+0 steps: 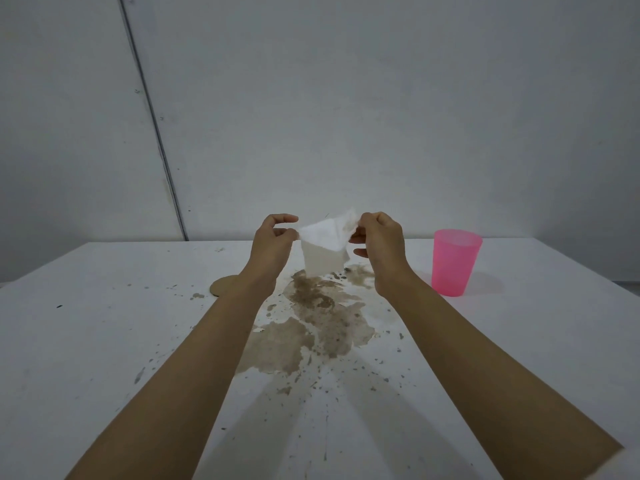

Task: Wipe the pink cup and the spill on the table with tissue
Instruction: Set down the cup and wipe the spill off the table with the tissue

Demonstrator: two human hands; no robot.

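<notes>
Tissue (pixel 325 237) up in air over far end of brown spill (pixel 322 320). Both arms stretched forward. Left hand (pixel 273 240) pinches left corner, right hand (pixel 381 240) pinches right corner; each grip tight on tissue. Tissue hangs down, white, crumpled, brown stain near right corner. Pink cup (pixel 455 263) upright on desk (pixel 86 341), right of hands, mouth up.

pink cup (pixel 455 263), white tissue (pixel 325 247), brown spill (pixel 311 327), white table (pixel 86 323)

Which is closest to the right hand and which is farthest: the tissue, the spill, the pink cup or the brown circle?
1. Tissue: pinched in the right hand.
2. Spill: just below it.
3. Pink cup: off to its right.
4. Brown circle: far over on the left side.
</notes>
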